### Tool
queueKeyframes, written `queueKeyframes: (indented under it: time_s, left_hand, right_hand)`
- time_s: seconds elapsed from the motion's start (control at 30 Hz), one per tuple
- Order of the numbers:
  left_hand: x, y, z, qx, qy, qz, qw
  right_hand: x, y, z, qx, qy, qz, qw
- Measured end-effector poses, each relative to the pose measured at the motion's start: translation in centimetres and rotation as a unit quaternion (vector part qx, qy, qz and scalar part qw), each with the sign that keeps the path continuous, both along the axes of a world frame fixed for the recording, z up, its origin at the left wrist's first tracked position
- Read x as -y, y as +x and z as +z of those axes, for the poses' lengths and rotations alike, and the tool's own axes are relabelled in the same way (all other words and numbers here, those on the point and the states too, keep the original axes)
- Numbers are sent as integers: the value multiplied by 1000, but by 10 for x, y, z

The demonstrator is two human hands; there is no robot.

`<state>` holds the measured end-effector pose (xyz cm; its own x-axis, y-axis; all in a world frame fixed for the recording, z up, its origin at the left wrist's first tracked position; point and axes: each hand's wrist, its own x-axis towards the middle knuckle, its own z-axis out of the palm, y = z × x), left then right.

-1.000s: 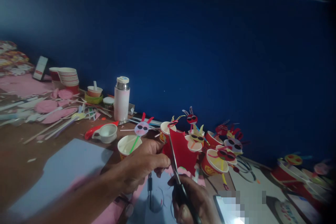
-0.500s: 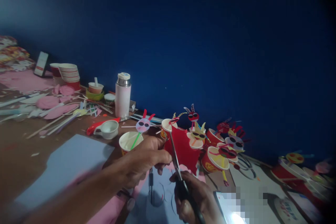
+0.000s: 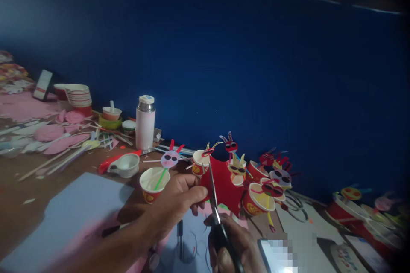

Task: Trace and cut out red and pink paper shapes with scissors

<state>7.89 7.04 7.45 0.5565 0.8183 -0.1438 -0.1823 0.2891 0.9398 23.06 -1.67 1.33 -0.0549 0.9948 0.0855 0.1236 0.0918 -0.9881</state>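
Note:
My left hand (image 3: 181, 196) pinches the left side of a red paper sheet (image 3: 226, 183), held up above the table. Black-handled scissors (image 3: 214, 192) are gripped in my right hand (image 3: 235, 243), their blades pointing up and away across the red sheet, close to my left fingertips. The blades look nearly closed. Below the hands lies a pale blue sheet (image 3: 192, 260) with drawn circles, and a dark pen (image 3: 180, 232) rests on it. Just beyond my left hand stands a paper cup (image 3: 153, 181) with a white rabbit-like face (image 3: 169, 159) on a green straw.
Several decorated paper cups (image 3: 256, 200) stand beyond and to the right. Left of them are a white bottle (image 3: 145, 126), a small white cup (image 3: 128, 165), stacked paper cups (image 3: 79, 98) and pink scraps (image 3: 48, 133). A lit phone (image 3: 272, 256) lies at right; a blue wall (image 3: 205, 51) rises behind.
The view has tilted up slightly and shifted, so objects sit lower and a little left. My left hand stays on the red paper; the scissor blades look closer together.

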Motion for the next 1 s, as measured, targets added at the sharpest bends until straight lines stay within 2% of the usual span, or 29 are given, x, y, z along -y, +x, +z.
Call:
queueKeyframes:
  time_s: [0.23, 0.43, 0.7, 0.87, 1.0]
  left_hand:
    - [-3, -3, 2, -7, 34, 4, 999]
    - [-7, -8, 0, -32, 46, -17, 998]
    - [-8, -9, 2, -22, 39, -28, 999]
    - [-9, -8, 7, -46, 27, -25, 998]
    - [-11, -11, 9, -61, 41, -34, 997]
  right_hand:
    - [0, -1, -3, 27, 14, 13, 999]
    - [0, -2, -7, -3, 17, 12, 1000]
    - [9, -3, -5, -10, 3, -28, 1000]
    - [11, -2, -2, -13, -5, -15, 1000]
    - [12, 1, -7, -23, -33, -12, 999]
